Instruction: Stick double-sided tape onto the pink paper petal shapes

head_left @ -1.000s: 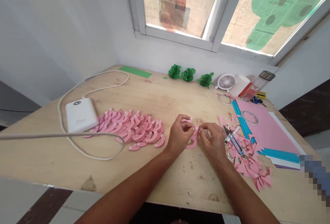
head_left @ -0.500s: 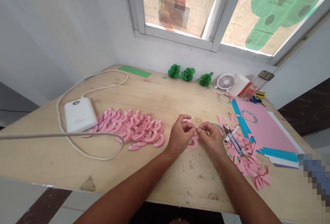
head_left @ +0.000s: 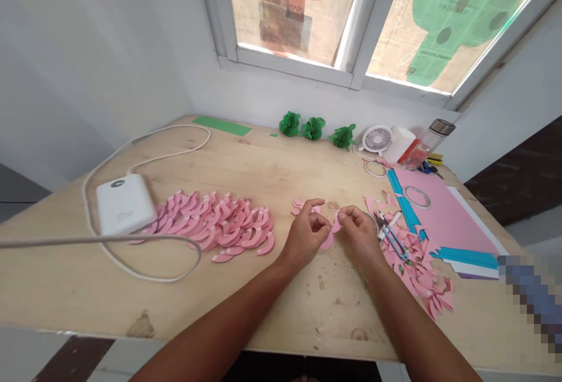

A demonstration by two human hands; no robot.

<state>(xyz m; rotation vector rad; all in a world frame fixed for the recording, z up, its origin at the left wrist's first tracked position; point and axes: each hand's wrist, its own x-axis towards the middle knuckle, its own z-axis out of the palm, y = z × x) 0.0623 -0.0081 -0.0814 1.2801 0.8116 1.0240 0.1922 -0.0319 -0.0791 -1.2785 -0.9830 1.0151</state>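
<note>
Over the middle of the table, my right hand (head_left: pixel 362 234) pinches a curved pink paper piece (head_left: pixel 336 222) that hangs from the thumb and fingertips. Just to its left, my left hand (head_left: pixel 306 234) has thumb and forefinger pressed together; whether anything tiny is between them is hidden. Another pink paper piece (head_left: pixel 327 243) shows below, partly covered by the left fingers. A few small pink pieces (head_left: pixel 298 207) lie behind the left hand. Left of it spreads a big pile of pink paper arcs (head_left: pixel 228 224), several with whitish ends.
Thread snips (head_left: pixel 394 240) rest on pink paper scraps (head_left: pixel 421 276) to the right. Beyond are pink sheets (head_left: pixel 432 209), tape rings (head_left: pixel 417 197), a small fan (head_left: pixel 377 138) and a bottle (head_left: pixel 428 146). Green paper balls (head_left: pixel 313 129) line the wall; a white power bank (head_left: pixel 125 203) with cable sits left.
My hands have drawn slightly apart from fingertips nearly touching, and the curved pink piece now shows in the right hand. The whole view has shifted a little.
</note>
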